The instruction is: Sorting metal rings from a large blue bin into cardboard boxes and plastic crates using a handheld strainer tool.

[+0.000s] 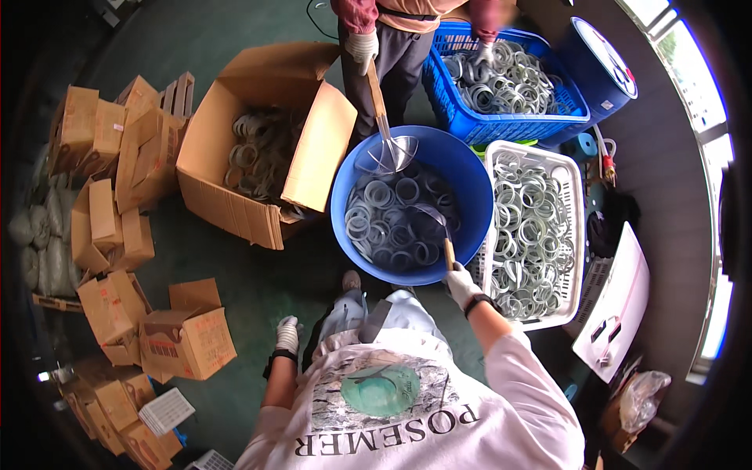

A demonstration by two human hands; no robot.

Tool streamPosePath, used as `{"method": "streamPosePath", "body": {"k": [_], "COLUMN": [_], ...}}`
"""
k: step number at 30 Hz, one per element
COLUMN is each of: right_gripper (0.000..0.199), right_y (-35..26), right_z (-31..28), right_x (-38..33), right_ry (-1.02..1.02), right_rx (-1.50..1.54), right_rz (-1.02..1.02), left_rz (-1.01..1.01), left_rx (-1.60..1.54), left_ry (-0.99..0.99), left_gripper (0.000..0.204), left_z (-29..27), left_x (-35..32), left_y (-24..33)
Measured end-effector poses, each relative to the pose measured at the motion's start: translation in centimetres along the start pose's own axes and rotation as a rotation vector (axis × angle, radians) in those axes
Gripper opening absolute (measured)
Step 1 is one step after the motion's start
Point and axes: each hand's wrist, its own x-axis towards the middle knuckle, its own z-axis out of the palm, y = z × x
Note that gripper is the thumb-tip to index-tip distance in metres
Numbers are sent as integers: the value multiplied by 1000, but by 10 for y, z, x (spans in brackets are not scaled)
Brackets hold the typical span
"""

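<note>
My right hand (462, 287), in a white glove, grips the wooden handle of a skimmer (449, 249) whose head dips among the rings in a round blue tub (341, 227). Many pale rings (381, 194) lie in the tub, apparently under liquid. Beside my left leg hangs my gloved left hand (288, 334), fingers curled in, with nothing visible in it. Across the tub, a co-worker's gloved hand (362, 48) holds a second skimmer (389, 154) over the tub's far rim. That person's other hand (484, 55) is at the rings in a blue basket (501, 127).
Right of the tub stands a white crate (576, 258) full of rings. An open cardboard box (227, 207) with more rings stands left. Several cartons (188, 341) line the far left. A blue drum (603, 63) is at the back right, and a white panel (619, 313) leans at right.
</note>
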Motion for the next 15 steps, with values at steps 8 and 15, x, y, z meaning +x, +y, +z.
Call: {"method": "streamPosePath", "body": {"k": [8, 15], "right_gripper": [61, 69], "right_y": [-13, 30], "right_z": [46, 53], "right_x": [-42, -113], "right_ry": [176, 176], "right_rx": [1, -49], "right_rz": [-88, -166], "left_rz": [-28, -171], "left_rx": [214, 509], "left_ry": [21, 2], "left_gripper": [26, 27], "left_z": [-49, -53], "left_x": [65, 109], "left_y": [68, 75]}}
